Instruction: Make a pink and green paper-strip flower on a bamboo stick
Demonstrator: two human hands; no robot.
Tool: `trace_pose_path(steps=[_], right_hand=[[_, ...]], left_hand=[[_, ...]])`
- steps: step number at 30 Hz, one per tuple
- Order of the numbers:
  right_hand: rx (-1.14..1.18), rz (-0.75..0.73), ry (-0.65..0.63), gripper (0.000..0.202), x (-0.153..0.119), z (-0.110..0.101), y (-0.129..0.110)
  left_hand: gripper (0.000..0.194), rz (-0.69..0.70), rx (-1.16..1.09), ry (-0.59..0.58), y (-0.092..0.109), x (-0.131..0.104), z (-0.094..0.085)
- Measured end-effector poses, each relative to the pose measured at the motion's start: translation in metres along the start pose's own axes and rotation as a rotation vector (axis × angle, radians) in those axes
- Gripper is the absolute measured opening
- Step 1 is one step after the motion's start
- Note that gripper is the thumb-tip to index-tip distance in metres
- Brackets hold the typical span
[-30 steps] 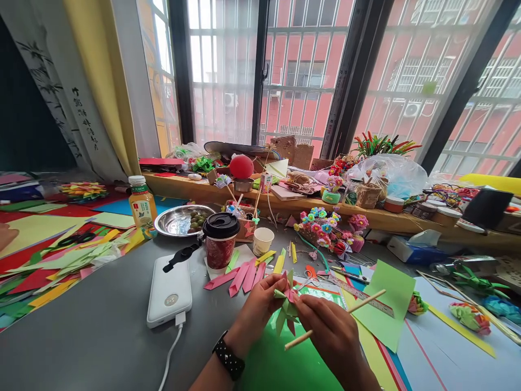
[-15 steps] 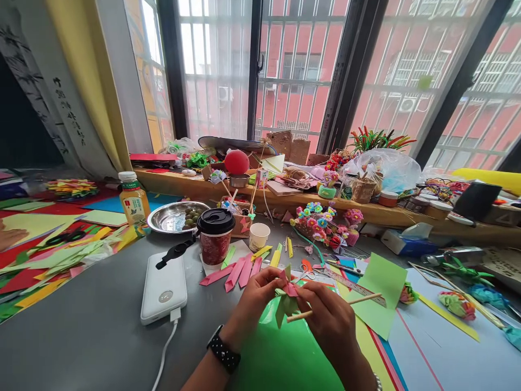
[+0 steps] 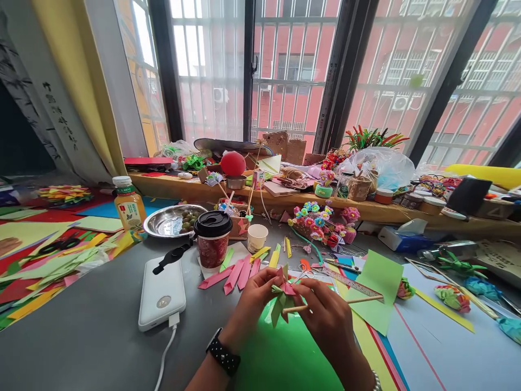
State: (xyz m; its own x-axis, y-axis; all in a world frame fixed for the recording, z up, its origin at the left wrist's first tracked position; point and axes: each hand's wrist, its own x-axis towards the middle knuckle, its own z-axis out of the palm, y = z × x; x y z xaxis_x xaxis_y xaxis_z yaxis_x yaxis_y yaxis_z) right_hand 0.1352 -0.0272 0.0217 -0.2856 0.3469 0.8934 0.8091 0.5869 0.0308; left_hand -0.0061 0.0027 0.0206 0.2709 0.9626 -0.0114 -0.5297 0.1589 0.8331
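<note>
Between my two hands is a folded paper piece (image 3: 280, 304) with pink and green petals. My left hand (image 3: 255, 296) pinches its upper left side. At its right side the fingers of my right hand (image 3: 325, 315) are closed on the pink part, and a thin wooden stick (image 3: 358, 300) passes through that same hand, pointing right. Below both hands lies a shiny green sheet (image 3: 285, 358). Folded pink strips (image 3: 232, 272) fan out on the grey table to the left, beside a paper cup (image 3: 258, 237).
A lidded coffee cup (image 3: 212, 241), a white power bank (image 3: 161, 296) with a cable, and a metal plate (image 3: 173, 220) of green fruit stand left. A green paper square (image 3: 378, 288), a ruler (image 3: 350, 282) and paper flowers (image 3: 452, 298) lie right. Another person's hand (image 3: 10, 245) shows far left.
The paper piece has turned slightly between my fingers, and the stick's near end has shifted a little up and left. The whole view has moved slightly.
</note>
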Motion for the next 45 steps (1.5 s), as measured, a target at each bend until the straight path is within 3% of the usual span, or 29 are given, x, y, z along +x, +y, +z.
trace_pose_path(steps=[7,21,29,39,45], right_hand=[[-0.007,-0.085,-0.069,0.026,0.0022,-0.0046,0.0037],[-0.015,-0.168,-0.025,0.021,-0.0018,-0.0004,0.0018],[0.01,-0.017,0.015,0.016,-0.0014,0.0007,0.0059],[0.044,-0.036,0.023,0.019,0.001,0.0025,-0.0035],[0.164,0.031,-0.031,0.019,0.0029,-0.0051,0.0064]], left_hand=[[0.025,-0.044,0.038,0.015,-0.0039,0.0035,-0.0038],[0.021,-0.064,-0.035,0.016,-0.0045,0.0032,-0.0041],[0.019,-0.026,-0.03,-0.004,-0.0014,0.0015,-0.0002],[0.016,0.015,-0.064,0.044,-0.0014,-0.0002,0.0007],[0.023,-0.006,-0.14,0.08,-0.003,0.0052,-0.0082]])
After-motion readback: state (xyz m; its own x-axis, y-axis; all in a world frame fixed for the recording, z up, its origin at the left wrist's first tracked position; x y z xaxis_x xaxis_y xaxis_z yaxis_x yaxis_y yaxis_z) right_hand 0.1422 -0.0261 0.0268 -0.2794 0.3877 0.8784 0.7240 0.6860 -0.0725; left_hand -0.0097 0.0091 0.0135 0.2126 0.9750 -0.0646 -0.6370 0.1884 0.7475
